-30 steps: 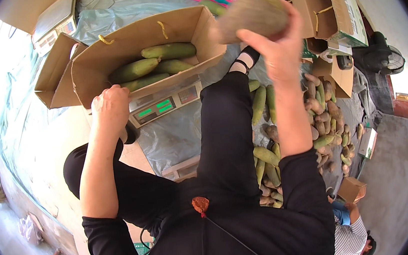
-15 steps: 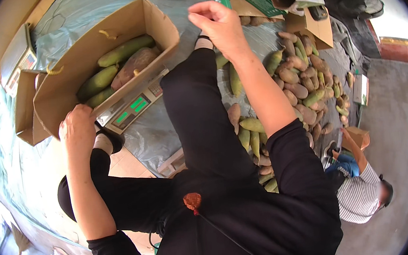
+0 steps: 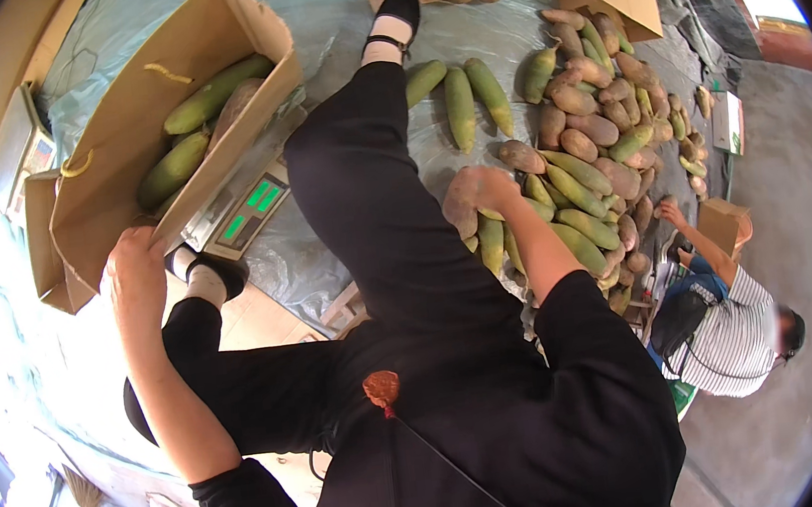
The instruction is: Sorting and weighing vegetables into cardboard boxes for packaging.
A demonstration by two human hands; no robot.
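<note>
A deep cardboard box [image 3: 231, 123] stands at the left on a digital scale [image 3: 251, 211] with lit green figures. Inside lie long green radishes [image 3: 174, 170] and a reddish-brown one [image 3: 232, 113]. My left hand [image 3: 135, 269] has its fingers closed on the box's near corner. On the right, my right hand [image 3: 494, 188] is blurred over the near end of the pile, against a fat reddish-brown radish [image 3: 460, 203]. Whether its fingers grip that radish cannot be made out. More green radishes [image 3: 573, 184] lie beside this hand.
A large heap of brown and green radishes [image 3: 602, 126] covers the right of the plastic sheet. Three green ones [image 3: 461, 109] lie apart near my foot [image 3: 391, 30]. Another person [image 3: 720, 328] reaches to the heap's right edge. A second scale [image 3: 22, 157] stands far left.
My right hand has come down from above my foot to the radish pile. My left hand stays at the box corner. The whole view has shifted, and the other person's hand now touches the heap.
</note>
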